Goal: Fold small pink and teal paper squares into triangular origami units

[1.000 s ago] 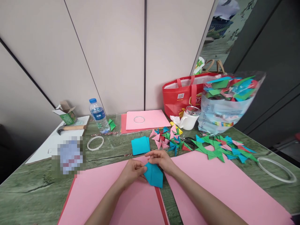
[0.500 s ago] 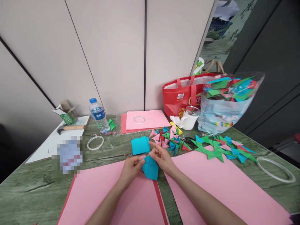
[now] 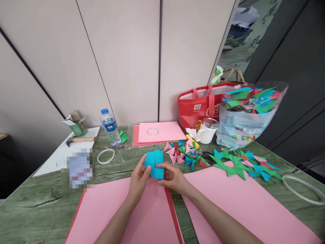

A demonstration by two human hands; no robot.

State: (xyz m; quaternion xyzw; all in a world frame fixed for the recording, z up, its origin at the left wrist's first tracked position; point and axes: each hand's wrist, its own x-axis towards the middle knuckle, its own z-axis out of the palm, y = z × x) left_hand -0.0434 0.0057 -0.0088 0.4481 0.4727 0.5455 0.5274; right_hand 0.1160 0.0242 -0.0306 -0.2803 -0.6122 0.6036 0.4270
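Both my hands pinch one folded blue paper piece (image 3: pixel 156 171) a little above the table, over the far edge of a pink sheet (image 3: pixel 122 217). My left hand (image 3: pixel 138 181) grips its left side with the thumb on top. My right hand (image 3: pixel 172 176) holds its right and lower edge, fingers closed on it. Just behind the piece lies a small stack of blue paper squares (image 3: pixel 153 156), partly hidden by it.
A heap of small folded paper pieces (image 3: pixel 184 152) and a spread of green, blue and pink ones (image 3: pixel 243 164) lie to the right. Further back stand a white mug (image 3: pixel 205 132), a clear bag of folded paper (image 3: pixel 247 115), a red tote (image 3: pixel 200 105), a water bottle (image 3: pixel 110 126) and tape rings (image 3: pixel 106 156).
My hands have carried the blue piece up and away from me, toward the blue stack, and it looks folded smaller. The camera has tilted slightly.
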